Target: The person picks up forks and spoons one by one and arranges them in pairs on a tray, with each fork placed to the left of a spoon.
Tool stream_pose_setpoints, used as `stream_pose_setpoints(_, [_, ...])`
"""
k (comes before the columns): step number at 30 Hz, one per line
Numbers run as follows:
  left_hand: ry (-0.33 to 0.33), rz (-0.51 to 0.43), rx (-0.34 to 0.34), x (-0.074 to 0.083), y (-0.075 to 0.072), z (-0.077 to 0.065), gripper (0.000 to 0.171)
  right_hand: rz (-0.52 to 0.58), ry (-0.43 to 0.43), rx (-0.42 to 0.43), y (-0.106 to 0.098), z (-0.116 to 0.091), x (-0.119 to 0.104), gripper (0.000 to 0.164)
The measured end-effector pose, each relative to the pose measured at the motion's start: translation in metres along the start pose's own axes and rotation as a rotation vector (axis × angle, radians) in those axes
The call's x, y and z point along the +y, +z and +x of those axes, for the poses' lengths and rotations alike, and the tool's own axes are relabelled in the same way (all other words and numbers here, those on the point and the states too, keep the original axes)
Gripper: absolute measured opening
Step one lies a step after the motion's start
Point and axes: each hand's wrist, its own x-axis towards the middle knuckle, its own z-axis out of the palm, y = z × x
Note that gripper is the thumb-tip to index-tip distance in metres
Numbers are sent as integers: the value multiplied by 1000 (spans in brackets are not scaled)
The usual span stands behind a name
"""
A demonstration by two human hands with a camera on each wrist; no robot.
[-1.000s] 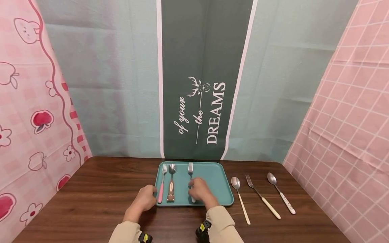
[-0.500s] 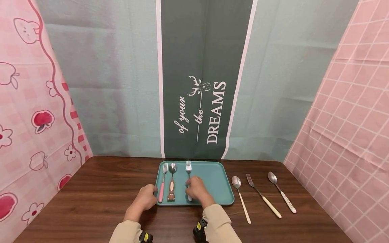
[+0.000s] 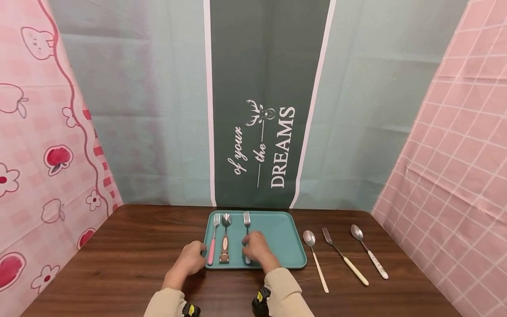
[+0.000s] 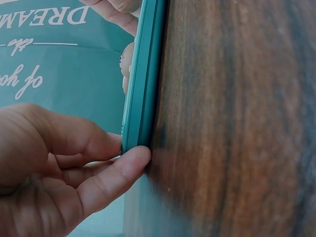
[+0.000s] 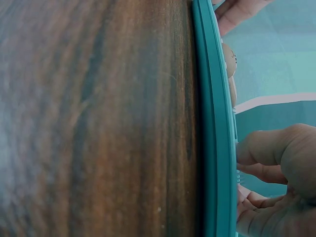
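Observation:
On the wooden table lies a teal tray [image 3: 277, 240]. My left hand [image 3: 191, 256] pinches its left rim near the front corner; in the left wrist view, thumb and fingers [image 4: 133, 160] meet at that edge. A fork [image 3: 247, 219] with a pale handle lies along the tray's middle, gripped at the handle by my right hand [image 3: 258, 247], which covers much of it. Left of it, side by side on the tray, are a spoon [image 3: 225, 242] with a brown bear-shaped handle and a pink-handled fork [image 3: 212, 244]. In the right wrist view, the tray's rim hides the gripped handle.
Right of the tray, on the table [image 3: 150, 229], lie a cream-handled spoon [image 3: 314, 259], a yellow-handled fork [image 3: 344, 257] and a spoon with a patterned white handle [image 3: 369, 251]. Printed cloths [image 3: 178, 110] hang behind and at both sides.
My right hand has shifted the pale-handled fork slightly left on the tray, towards the brown-handled spoon. My left hand has stayed at the tray's rim.

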Motion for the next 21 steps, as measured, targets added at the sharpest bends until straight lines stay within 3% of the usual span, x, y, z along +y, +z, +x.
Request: stream_pose_setpoints(21, [-3, 15, -14, -1, 1, 2, 41, 22, 23, -5, 0, -3, 0, 17])
